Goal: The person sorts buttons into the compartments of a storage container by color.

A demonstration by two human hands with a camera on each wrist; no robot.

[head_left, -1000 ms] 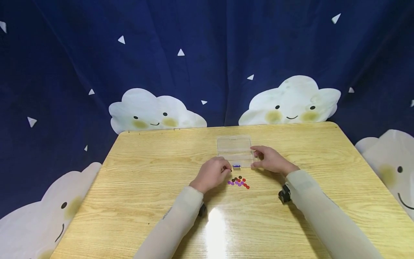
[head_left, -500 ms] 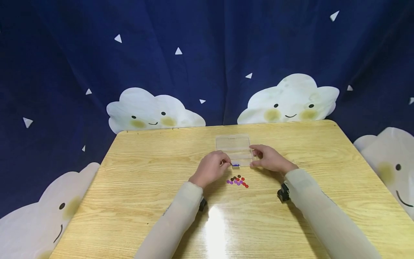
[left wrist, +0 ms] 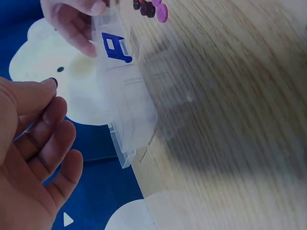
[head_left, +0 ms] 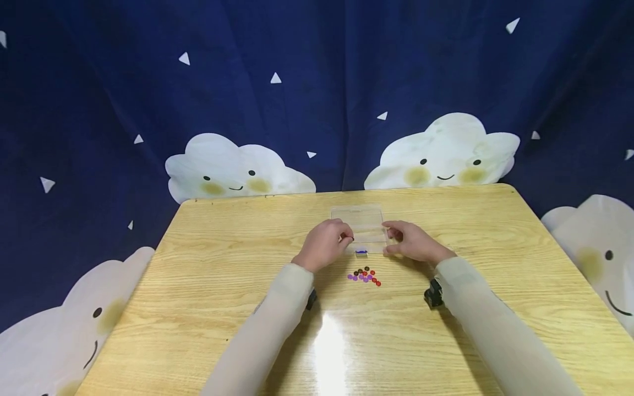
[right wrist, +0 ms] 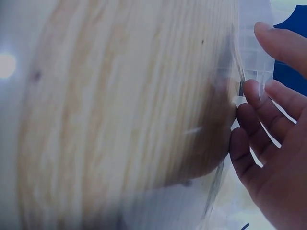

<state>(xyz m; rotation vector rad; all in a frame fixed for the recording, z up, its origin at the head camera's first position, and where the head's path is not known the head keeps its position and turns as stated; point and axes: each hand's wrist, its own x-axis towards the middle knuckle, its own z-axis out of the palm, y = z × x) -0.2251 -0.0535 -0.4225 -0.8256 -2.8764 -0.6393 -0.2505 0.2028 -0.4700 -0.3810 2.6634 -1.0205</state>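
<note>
A clear plastic box (head_left: pixel 375 247) stands on the table, its lid (head_left: pixel 356 214) swung back and a blue latch (head_left: pixel 361 252) on its front. My left hand (head_left: pixel 324 243) is over the box's left part, thumb and finger pinching a small dark bead (left wrist: pixel 54 81); the other fingers are loosely curled in the left wrist view. At the box's right end, my right hand (head_left: pixel 416 242) holds it between thumb and fingers. A loose cluster of small round beads (head_left: pixel 365 276), purple, red and dark, lies just in front of the box.
The wood-grain table (head_left: pixel 238 258) reaches back to a dark blue curtain (head_left: pixel 317 82) with smiling clouds. A bright light reflection (head_left: pixel 329 352) shows on the near tabletop. Black wrist cameras (head_left: pixel 433 294) sit under both sleeves.
My left hand has moved up and away from in front of the box to over its left part, carrying the dark bead. The right hand stays at the box's right end.
</note>
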